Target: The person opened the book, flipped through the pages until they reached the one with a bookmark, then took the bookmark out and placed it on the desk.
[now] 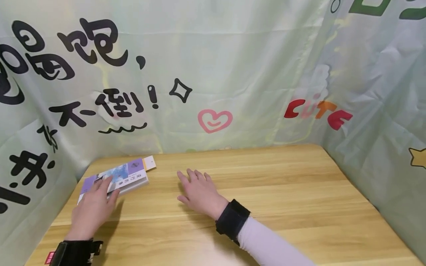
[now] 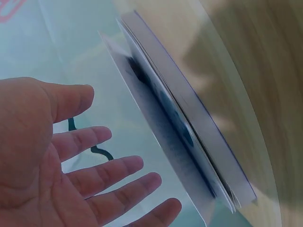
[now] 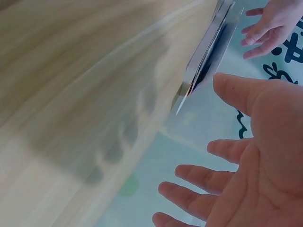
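At the table's back left lies a book (image 1: 135,174) with a purple, white and blue cover. A pale tab (image 1: 150,162) juts from its right end. In the left wrist view the cover of the book (image 2: 163,125) stands slightly lifted from the page block. My left hand (image 1: 91,212) hovers over the book's near left part, fingers spread, with a gap between fingertips and cover. To the right of the book my right hand (image 1: 201,194) is held above the wood, palm down and fingers apart. It holds nothing, and its shadow falls on the tabletop.
The wooden table (image 1: 283,184) reaches back to a pale printed cloth (image 1: 253,74), which also hangs along both sides. A small red label (image 1: 49,258) shows beside the left wrist band at the table's front left.
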The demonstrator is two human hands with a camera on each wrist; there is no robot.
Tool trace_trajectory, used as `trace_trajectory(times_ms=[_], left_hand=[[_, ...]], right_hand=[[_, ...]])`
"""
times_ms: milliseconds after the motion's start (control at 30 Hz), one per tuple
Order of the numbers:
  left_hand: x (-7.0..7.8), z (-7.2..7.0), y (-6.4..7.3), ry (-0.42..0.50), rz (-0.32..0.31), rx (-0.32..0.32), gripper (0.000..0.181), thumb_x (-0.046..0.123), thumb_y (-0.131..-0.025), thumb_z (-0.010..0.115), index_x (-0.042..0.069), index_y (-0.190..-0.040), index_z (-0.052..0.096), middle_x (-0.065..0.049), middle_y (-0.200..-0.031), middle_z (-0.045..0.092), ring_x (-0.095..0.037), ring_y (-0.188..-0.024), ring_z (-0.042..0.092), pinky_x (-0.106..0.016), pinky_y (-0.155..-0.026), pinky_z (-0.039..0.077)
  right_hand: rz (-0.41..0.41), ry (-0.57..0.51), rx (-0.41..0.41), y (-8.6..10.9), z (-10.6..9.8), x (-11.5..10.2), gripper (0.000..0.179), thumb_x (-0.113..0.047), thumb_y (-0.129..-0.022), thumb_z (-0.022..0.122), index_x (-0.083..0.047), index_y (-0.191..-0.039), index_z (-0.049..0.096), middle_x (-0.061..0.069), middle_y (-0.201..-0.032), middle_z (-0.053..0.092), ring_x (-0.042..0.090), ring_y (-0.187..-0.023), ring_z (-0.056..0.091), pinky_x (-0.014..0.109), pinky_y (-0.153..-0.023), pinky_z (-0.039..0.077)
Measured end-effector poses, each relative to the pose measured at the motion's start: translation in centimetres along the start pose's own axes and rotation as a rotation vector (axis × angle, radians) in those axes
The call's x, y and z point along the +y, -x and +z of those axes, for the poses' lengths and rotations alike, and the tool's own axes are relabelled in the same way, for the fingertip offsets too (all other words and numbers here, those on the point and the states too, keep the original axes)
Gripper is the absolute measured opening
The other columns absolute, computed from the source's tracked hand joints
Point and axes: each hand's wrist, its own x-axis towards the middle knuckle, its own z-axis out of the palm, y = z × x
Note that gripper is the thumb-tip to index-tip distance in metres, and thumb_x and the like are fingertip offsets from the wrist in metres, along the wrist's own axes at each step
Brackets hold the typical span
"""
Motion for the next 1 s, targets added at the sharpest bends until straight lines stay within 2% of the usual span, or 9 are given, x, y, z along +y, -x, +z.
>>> trace_trajectory(times_ms=[167,333,467,600,867,1000], left_hand=[[-1.6,-0.5,-0.2,0.009,-0.017,0.01,0.063,0.032,-0.111,0.056,-0.004,-0.16,0.039,-0.043,-0.156,0.04,-0.069,-0.133,0.043,-0.085,-0.099,0.041],[-2.8,-0.7,-0.3,0.012,-0.005,0.047,0.058,0.023,-0.109,0.058,-0.01,-0.155,0.042,-0.043,-0.155,0.04,-0.067,-0.133,0.043,-0.081,-0.106,0.04],[-3.7,-0.9,-0.3,0.008,-0.051,0.009,0.058,0.022,-0.108,0.057,-0.008,-0.155,0.042,-0.044,-0.154,0.039,-0.068,-0.132,0.043,-0.083,-0.103,0.04],[-4.7,-1.0,-0.5,0.003,-0.099,-0.05,0.064,0.029,-0.11,0.054,-0.004,-0.162,0.034,-0.046,-0.155,0.035,-0.072,-0.13,0.042,-0.087,-0.097,0.041],[-6.4,-0.6,-0.8,0.012,-0.162,-0.113,0.069,0.032,-0.111,0.05,-0.003,-0.165,0.026,-0.05,-0.154,0.029,-0.073,-0.132,0.036,-0.089,-0.099,0.037],[-6.8,-0.2,-0.9,0.009,-0.177,-0.104,0.068,0.027,-0.109,0.053,-0.008,-0.162,0.029,-0.051,-0.152,0.03,-0.072,-0.131,0.037,-0.087,-0.102,0.037]], right_hand=[[-0.017,0.004,-0.013,-1.8,0.0,-1.9,0.076,-0.054,-0.106,0.062,-0.023,-0.17,0.034,0.013,-0.169,0.045,0.035,-0.152,0.05,0.058,-0.124,0.044],[-0.032,0.028,-0.02,-3.3,0.3,-3.9,0.076,-0.055,-0.106,0.061,-0.023,-0.17,0.034,0.011,-0.168,0.047,0.032,-0.151,0.052,0.054,-0.122,0.047],[-0.013,0.023,-0.031,-4.3,0.8,-5.1,0.076,-0.055,-0.106,0.061,-0.022,-0.169,0.035,0.01,-0.166,0.049,0.029,-0.147,0.056,0.049,-0.12,0.05],[0.006,0.032,-0.035,-5.2,1.4,-6.0,0.074,-0.055,-0.106,0.062,-0.023,-0.168,0.037,0.007,-0.164,0.051,0.026,-0.145,0.057,0.043,-0.118,0.051],[0.006,0.059,-0.014,-6.7,2.4,-7.1,0.071,-0.054,-0.105,0.063,-0.024,-0.165,0.041,0.006,-0.159,0.056,0.024,-0.138,0.062,0.04,-0.111,0.056],[0.001,0.054,-0.007,-7.3,2.5,-7.5,0.069,-0.051,-0.106,0.064,-0.025,-0.165,0.041,0.005,-0.158,0.055,0.024,-0.137,0.062,0.039,-0.109,0.056]])
